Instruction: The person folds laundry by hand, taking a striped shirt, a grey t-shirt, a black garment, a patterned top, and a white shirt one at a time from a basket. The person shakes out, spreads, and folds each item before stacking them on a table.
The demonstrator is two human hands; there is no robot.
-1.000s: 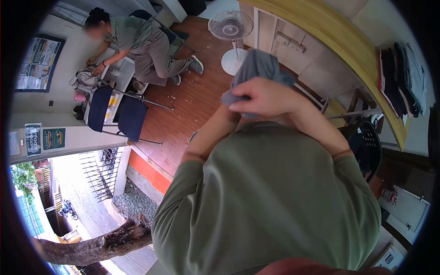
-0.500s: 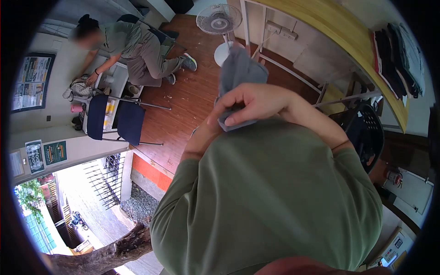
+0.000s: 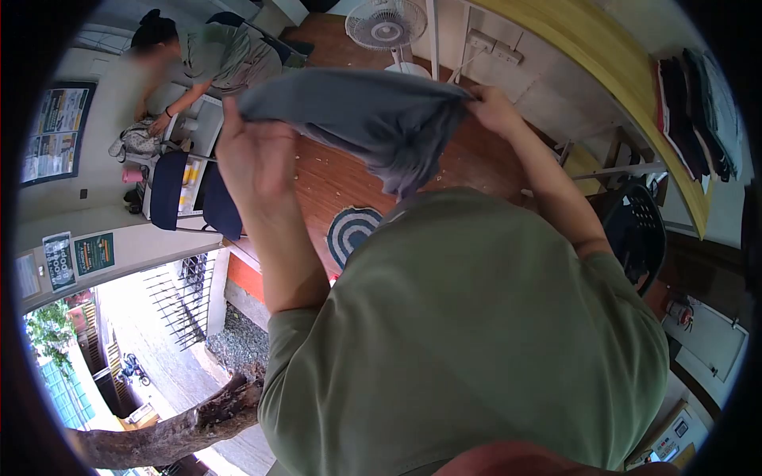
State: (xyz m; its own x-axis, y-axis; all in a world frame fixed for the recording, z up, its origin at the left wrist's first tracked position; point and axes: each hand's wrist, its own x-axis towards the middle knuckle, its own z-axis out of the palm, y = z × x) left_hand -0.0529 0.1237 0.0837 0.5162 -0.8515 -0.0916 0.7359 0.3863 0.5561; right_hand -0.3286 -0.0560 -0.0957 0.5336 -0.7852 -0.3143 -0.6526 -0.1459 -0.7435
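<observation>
A dark grey piece of clothing (image 3: 357, 107) hangs stretched out in the air before my chest; its exact kind does not show. My left hand (image 3: 258, 155) grips its left corner, palm turned toward me and fingertips partly hidden behind the cloth. At the other upper corner, my right hand (image 3: 494, 109) pinches the edge between thumb and fingers. The lower part droops in bunched folds toward the right.
Folded clothes (image 3: 698, 115) lie on a wooden table (image 3: 587, 71) at right, above a black basket (image 3: 635, 226). A fan (image 3: 386, 30) stands ahead. A round striped rug (image 3: 349, 234) covers some floor. Another person (image 3: 226, 59) bends over a bag (image 3: 141, 141) near a folding chair (image 3: 168, 190).
The grey clothing was bunched between my close-set hands. Now my hands are far apart, the left one raised and moved left, with the cloth spread between them.
</observation>
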